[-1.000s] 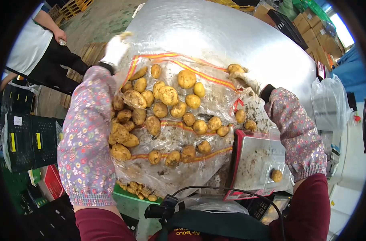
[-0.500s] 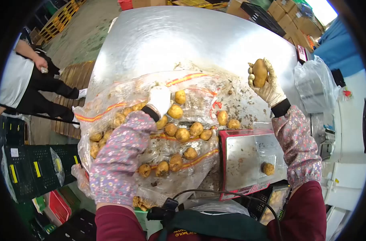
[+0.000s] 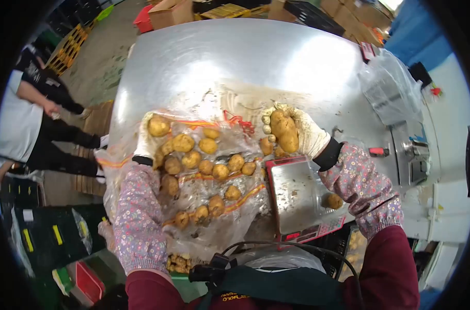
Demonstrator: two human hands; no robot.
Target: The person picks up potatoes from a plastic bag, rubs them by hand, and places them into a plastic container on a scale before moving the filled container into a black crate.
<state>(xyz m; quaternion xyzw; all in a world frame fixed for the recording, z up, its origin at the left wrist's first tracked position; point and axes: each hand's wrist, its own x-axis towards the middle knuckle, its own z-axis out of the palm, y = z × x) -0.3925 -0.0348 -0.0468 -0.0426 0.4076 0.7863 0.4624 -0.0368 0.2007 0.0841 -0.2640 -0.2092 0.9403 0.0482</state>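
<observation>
Right hand (image 3: 308, 133), brought in beside the scale (image 3: 297, 201), grips a long potato (image 3: 285, 135); the left hand (image 3: 144, 138) has shifted outward, curled round a rounder potato (image 3: 159, 125), so neither is free. Loose potatoes (image 3: 221, 171) litter crumpled plastic (image 3: 196, 243) on the table (image 3: 235, 46); a small potato (image 3: 334, 201) occupies the scale's top.

One camera is sitting on the person's head, looking forward and steeply down at the table (image 3: 307, 67) from close above. The apron (image 3: 292, 279) is showing nearest, toward six o'clock. The left hand (image 3: 144, 138) is appearing at nine o'clock and the right hand (image 3: 308, 135) at two. The wide lens is bending straight edges, reaching boxes (image 3: 366, 23) at one o'clock, and darkening the corners.
</observation>
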